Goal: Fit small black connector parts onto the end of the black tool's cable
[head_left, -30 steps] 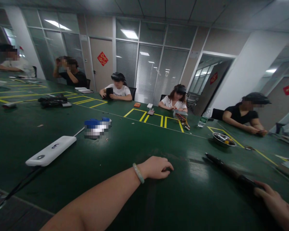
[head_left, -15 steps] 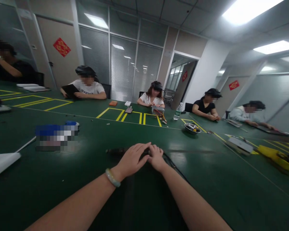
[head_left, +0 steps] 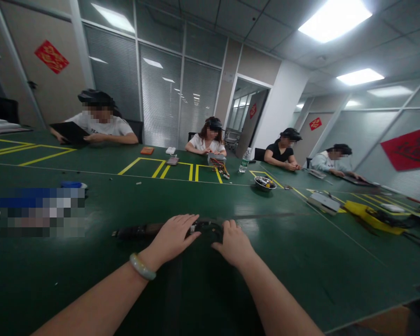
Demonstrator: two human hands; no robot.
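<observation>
Dark green counter (head_left: 301, 252), viewed remotely: a long dark tool (head_left: 138, 232) lies on it, left of centre, narrow tip pointing left; my left hand (head_left: 177, 237) rests over its other end, thumb apart from fingers, probably steadying it against rolling; a dark cable (head_left: 212, 224) arcs on to my right hand (head_left: 236, 242), half curled, perhaps guiding the bend; whether either grips, I cannot tell

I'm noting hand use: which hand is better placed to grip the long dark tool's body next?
Probably the left hand: it lies over the dark tool, while the right hand is at the curved black cord.
</observation>
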